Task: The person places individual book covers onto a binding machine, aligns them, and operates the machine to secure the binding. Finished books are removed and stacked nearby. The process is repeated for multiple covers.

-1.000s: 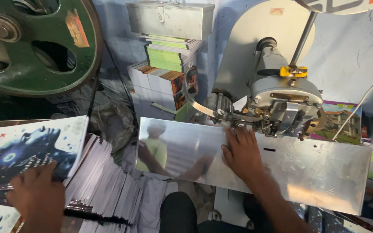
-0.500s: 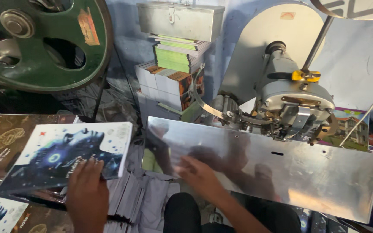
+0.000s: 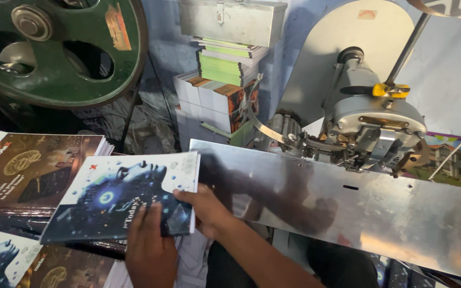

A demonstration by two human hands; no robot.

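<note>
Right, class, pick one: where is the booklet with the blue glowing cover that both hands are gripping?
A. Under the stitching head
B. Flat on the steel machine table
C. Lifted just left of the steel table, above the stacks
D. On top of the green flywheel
C: the left hand and right hand hold the booklet beside the steel table, over stacked booklets.

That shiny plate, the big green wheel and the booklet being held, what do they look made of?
Plate: bare metal, probably steel or aluminium, polished enough to mirror the arm's shadow. Wheel: heavy metal, likely cast iron, painted green and worn at the hub. Booklet: paper with a glossy printed cover, thin white page edges visible; both the left hand and right hand grip it.
</note>
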